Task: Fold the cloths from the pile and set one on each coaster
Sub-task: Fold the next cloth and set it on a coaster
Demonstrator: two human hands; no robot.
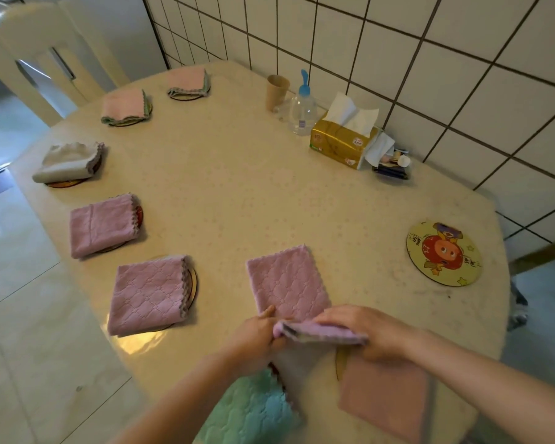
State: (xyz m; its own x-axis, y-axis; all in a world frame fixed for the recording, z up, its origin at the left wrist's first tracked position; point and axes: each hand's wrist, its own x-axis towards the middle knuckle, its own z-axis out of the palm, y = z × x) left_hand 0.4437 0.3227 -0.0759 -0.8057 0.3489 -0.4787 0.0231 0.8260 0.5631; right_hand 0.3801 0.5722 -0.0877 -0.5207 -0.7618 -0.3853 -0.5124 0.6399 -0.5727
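A pink quilted cloth (289,283) lies on the table in front of me, its near edge lifted and turned over. My left hand (257,338) pinches that edge at the left corner and my right hand (366,331) grips it at the right. Folded cloths rest on coasters along the left side: two pink-purple ones (148,293) (103,224), a beige one (68,161) and two pale pink ones (125,105) (189,80). A bare round coaster with a cartoon picture (444,253) lies at the right. A green cloth (253,408) and a folded pink cloth (385,392) lie near me.
Against the tiled wall stand a paper cup (277,91), a clear bottle with a blue top (302,110), a yellow tissue pack (343,139) and a small box of items (393,166). A white chair (39,52) stands at the far left beyond the table edge.
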